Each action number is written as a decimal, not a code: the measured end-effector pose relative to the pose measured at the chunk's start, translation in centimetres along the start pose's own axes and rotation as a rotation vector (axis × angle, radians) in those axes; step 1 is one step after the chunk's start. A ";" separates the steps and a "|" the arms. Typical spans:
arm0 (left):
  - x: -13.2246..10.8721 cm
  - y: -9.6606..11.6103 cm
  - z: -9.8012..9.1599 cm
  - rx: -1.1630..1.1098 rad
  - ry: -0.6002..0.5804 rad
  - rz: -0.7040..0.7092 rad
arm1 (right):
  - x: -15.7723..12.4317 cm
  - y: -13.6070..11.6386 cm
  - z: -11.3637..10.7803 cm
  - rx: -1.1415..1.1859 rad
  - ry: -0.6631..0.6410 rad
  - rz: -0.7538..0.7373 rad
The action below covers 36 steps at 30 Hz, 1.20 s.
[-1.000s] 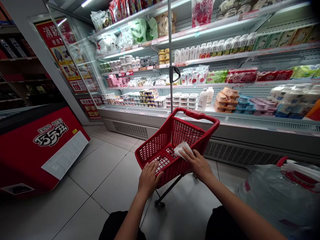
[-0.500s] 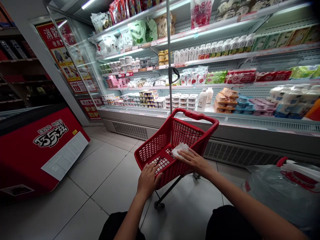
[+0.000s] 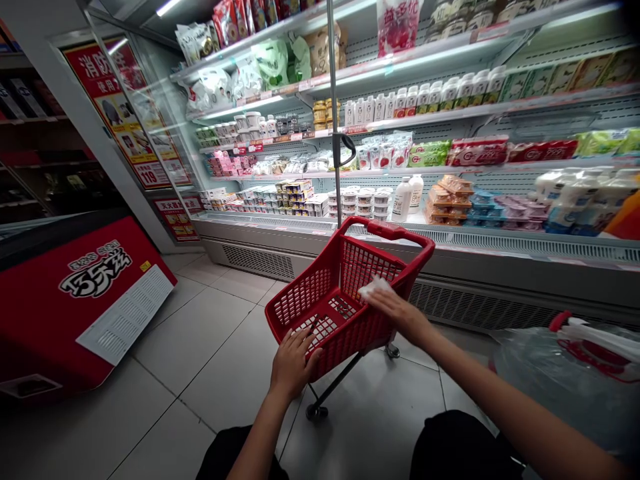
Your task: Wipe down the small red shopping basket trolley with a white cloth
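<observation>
A red plastic shopping cart (image 3: 305, 293) with lattice walls stands in front of me on dark wheeled legs. My left hand (image 3: 291, 360) rests on its near rim at the front end, fingers stretched out and holding nothing. On the cart's right-hand rim, nearer the handle (image 3: 387, 231), my right hand (image 3: 395, 310) presses a crumpled white tissue (image 3: 375, 287) under its fingers. Part of the tissue is hidden beneath that hand.
Behind the cart runs an open refrigerated case (image 3: 490, 247) stocked with bottles, tubs and packs. A red chest freezer (image 3: 130, 307) stands to the left. At the lower right is a large clear plastic container (image 3: 545, 380) with a red cap. Pale tiles cover the floor (image 3: 200, 347).
My right hand has slid the tissue along the cart's rim, away from me and toward the handle. My left hand stays on the near rim. The whole view has shifted slightly.
</observation>
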<state>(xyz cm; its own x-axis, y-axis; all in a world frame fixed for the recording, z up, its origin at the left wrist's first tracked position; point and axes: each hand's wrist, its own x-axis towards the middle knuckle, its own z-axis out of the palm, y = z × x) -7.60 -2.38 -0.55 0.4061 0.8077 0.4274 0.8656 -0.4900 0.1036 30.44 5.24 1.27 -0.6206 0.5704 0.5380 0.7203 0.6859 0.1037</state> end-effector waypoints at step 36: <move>-1.9 2.0 -0.7 -0.042 0.059 -0.094 | 1.6 -3.1 0.4 0.049 0.087 0.215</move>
<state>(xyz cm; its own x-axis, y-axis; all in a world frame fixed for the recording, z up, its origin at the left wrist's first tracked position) -6.88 -5.10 -0.48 0.3049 0.8306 0.4659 0.8853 -0.4276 0.1830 27.07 4.17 1.45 -0.4244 0.6657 0.6138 0.8158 0.5753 -0.0600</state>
